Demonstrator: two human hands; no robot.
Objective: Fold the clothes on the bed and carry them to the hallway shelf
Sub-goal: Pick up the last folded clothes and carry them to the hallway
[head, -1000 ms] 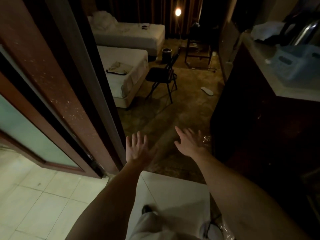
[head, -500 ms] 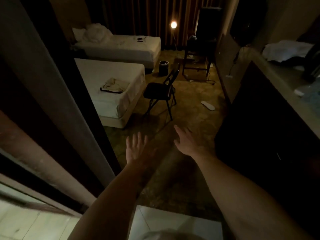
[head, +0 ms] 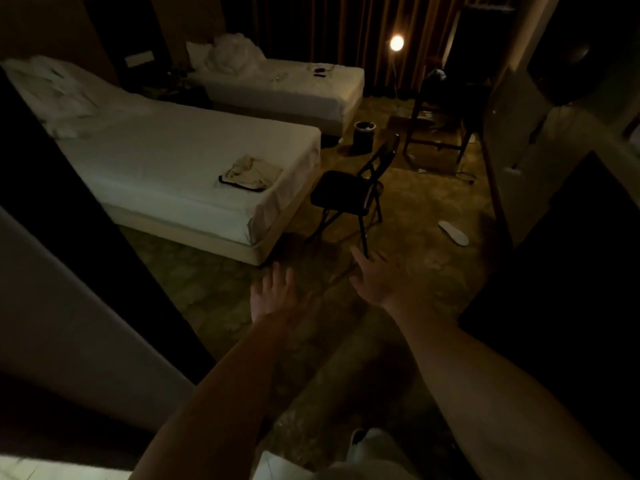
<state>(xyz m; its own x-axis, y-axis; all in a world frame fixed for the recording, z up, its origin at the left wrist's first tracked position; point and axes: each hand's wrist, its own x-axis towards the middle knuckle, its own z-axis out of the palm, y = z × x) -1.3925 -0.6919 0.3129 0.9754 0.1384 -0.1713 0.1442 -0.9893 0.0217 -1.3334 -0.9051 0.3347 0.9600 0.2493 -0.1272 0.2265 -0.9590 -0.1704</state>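
Both hands are out in front of me over the carpet [head: 415, 271], and neither grip has hold of anything. Left hand [head: 273, 296] has its fingers straight and a bit spread, back of the hand up. Right hand [head: 372, 277] is just beside it, fingers relaxed and pointing ahead. Nothing touching either one.

Clothes [head: 251, 173] are lying in a loose pile on the near bed [head: 173, 161], ahead and to the left of my left hand, well apart from it, near the foot-end corner. Folding chair [head: 353, 192] stands straight ahead of my right hand, just beside that bed corner. Further off past the chair sits a small bin [head: 364, 136], then a second bed [head: 287, 88] and a lit lamp [head: 397, 43]. Something pale and flat [head: 453, 232] lies on the floor off to the right of my right hand, can't tell what it is in this light.
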